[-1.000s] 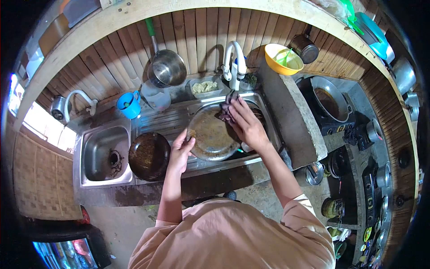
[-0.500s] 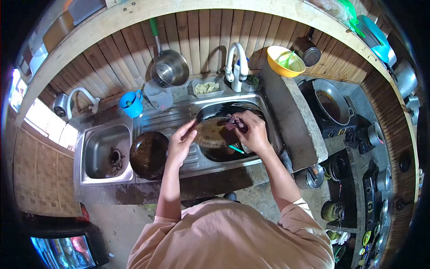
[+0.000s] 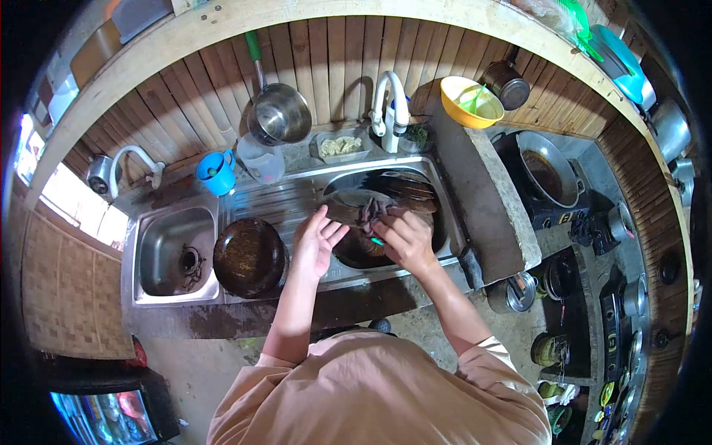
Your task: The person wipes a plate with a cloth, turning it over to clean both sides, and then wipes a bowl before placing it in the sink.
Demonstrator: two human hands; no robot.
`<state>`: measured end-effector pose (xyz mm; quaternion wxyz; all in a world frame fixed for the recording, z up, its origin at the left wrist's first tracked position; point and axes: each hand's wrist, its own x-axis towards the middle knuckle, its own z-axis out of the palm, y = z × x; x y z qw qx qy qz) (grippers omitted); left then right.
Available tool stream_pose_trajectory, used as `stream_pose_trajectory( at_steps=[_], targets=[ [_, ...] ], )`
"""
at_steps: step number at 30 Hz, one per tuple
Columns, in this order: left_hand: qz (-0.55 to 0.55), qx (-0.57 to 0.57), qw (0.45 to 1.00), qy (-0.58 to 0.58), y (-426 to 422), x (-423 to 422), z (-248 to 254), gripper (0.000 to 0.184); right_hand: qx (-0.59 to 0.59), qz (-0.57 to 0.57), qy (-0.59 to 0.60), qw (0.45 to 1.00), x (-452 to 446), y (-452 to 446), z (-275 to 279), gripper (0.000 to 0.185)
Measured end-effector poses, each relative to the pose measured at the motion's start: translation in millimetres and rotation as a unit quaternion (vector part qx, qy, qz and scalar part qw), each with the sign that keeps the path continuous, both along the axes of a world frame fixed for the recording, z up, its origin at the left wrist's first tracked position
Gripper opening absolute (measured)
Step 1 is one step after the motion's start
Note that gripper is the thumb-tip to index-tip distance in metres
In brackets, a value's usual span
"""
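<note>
My left hand [image 3: 317, 241] supports the left edge of a tilted, worn round lid or plate [image 3: 348, 199], its fingers spread beneath the rim. A crumpled dark purple cloth [image 3: 373, 215] is pinched in my right hand [image 3: 404, 236] and pressed to the near side of that round piece. Under both hands is the right sink basin [image 3: 443, 230], with several dark brown pieces [image 3: 406, 191] stacked inside. A bit of something bright green [image 3: 377, 241] shows just below the cloth.
A dark round bowl [image 3: 250, 258] rests between the basins. Behind stand a blue mug [image 3: 216, 172], a clear container [image 3: 262, 159], a tray of pale food [image 3: 342, 145] and a white faucet [image 3: 389, 111]. At right, a yellow bowl [image 3: 472, 102] sits on a concrete ledge [image 3: 489, 185] beside a wok [image 3: 549, 169].
The round piece has been tipped from facing up to a steep angle. My right hand and the cloth have moved left and down; my left hand has shifted right, its fingers opening under the rim.
</note>
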<state>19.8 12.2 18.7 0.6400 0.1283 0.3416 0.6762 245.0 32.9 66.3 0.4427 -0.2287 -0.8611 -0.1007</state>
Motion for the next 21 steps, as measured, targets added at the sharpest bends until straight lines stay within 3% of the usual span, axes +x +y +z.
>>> stream_pose_trajectory(
  at_steps=[4,12,13,14,16,21],
  targets=[
    [0.015,0.034,0.998,0.047,0,-16,-10,0.021,-0.146,0.038,-0.093,0.984,11,3,-21,0.044],
    [-0.001,0.045,0.993,0.108,-18,-4,11,0.027,-0.172,0.003,0.159,0.972,-28,7,8,0.052],
    [-0.016,0.062,0.992,0.111,-21,2,14,0.031,-0.215,0.029,0.092,0.972,-32,3,6,0.055],
    [-0.025,0.082,0.99,0.109,-19,1,4,0.03,-0.196,0.084,-0.005,0.977,-36,4,4,0.054],
    [-0.053,0.123,0.979,0.151,-20,-4,6,0.031,-0.143,0.101,-0.077,0.982,-38,0,-8,0.052],
    [-0.091,0.128,0.959,0.237,-26,-15,5,0.03,-0.188,0.064,-0.002,0.98,-37,17,6,0.049]
  ],
)
